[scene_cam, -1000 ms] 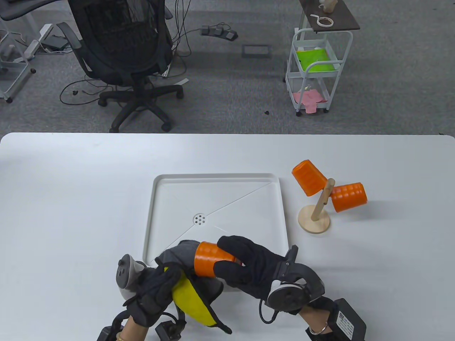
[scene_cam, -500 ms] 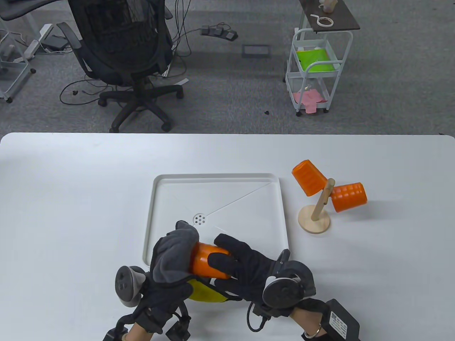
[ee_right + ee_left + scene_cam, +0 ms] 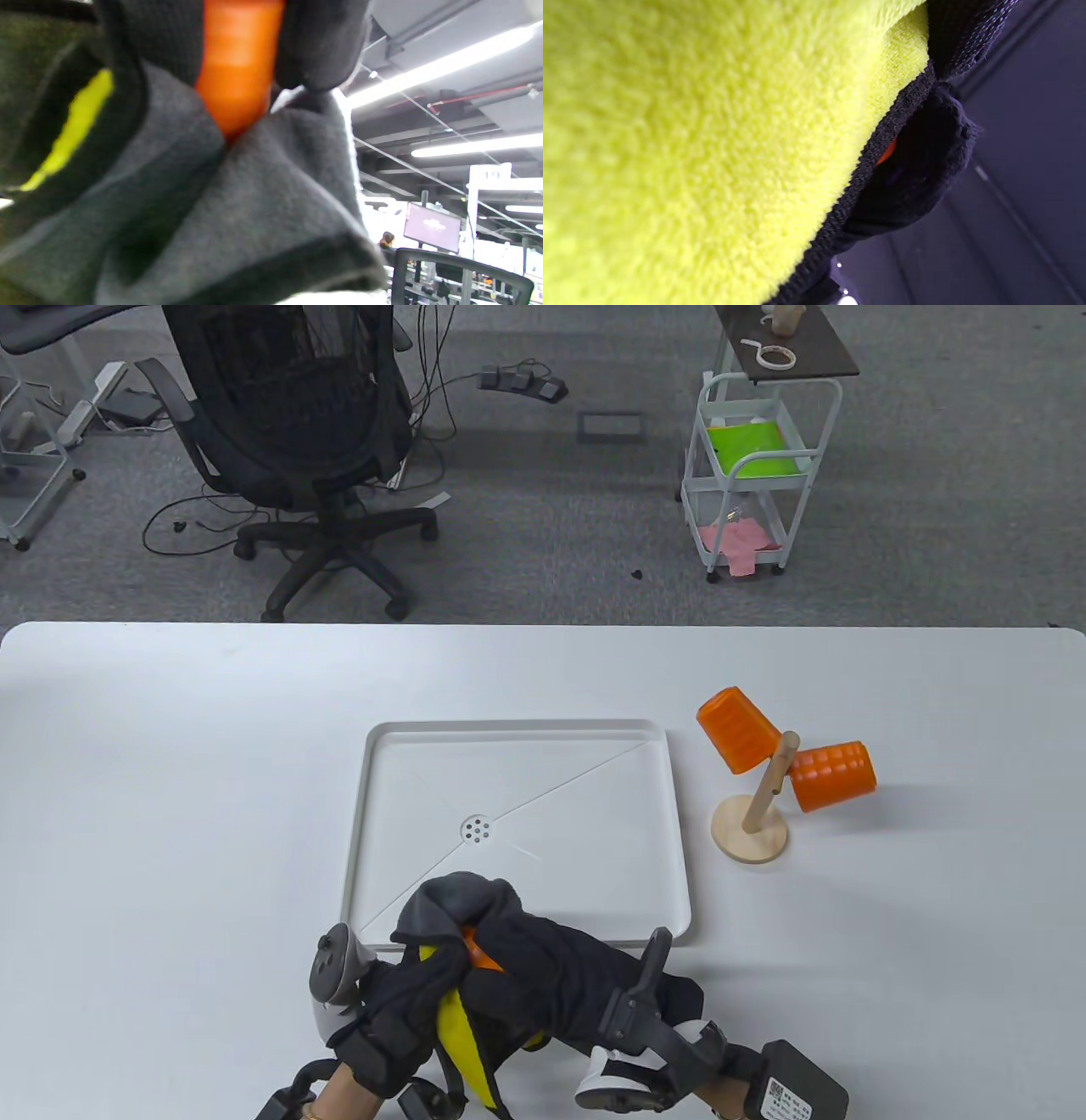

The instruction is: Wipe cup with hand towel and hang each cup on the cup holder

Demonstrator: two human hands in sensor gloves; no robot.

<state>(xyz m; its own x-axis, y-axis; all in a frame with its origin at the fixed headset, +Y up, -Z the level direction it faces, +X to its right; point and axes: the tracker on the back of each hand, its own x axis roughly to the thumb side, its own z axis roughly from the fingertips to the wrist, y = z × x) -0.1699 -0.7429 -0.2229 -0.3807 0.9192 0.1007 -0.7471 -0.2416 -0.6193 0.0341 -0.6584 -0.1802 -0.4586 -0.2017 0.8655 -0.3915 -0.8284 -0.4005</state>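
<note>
The wide white counter (image 3: 170, 780) carries everything, and on it sits a square white plastic tray (image 3: 526, 729) with a small round drain, its near edge partly hidden by the hands. Just right of the tray stands a pale wooden peg-style cup holder (image 3: 751, 824) on a round base, with 2 ribbed orange plastic cups already hung on its pegs, 1 on the left (image 3: 736, 729) and 1 on the right (image 3: 831, 776).

Over the near edge of the tray, a soft hand towel, grey on one face and yellow on the other, (image 3: 462, 899) is bundled around the 3rd ribbed orange plastic cup (image 3: 482, 954), of which only a sliver shows in the table view. The left hand (image 3: 394, 1022) grips the towel against the cup, fingers curled into the cloth. The right hand (image 3: 560, 976) is wrapped round the cup's other end, and the right wrist view shows gloved fingers (image 3: 322, 42) on either side of the orange wall (image 3: 237, 63).

The cup looks light and stiff, likely smooth and slightly slippery, though its ribs should give purchase. The towel is limp and will bunch, so it needs a full handful. For hanging, holding the cup by its closed end seems best, leaving the open mouth free for a peg; which end faces the towel I cannot tell.
</note>
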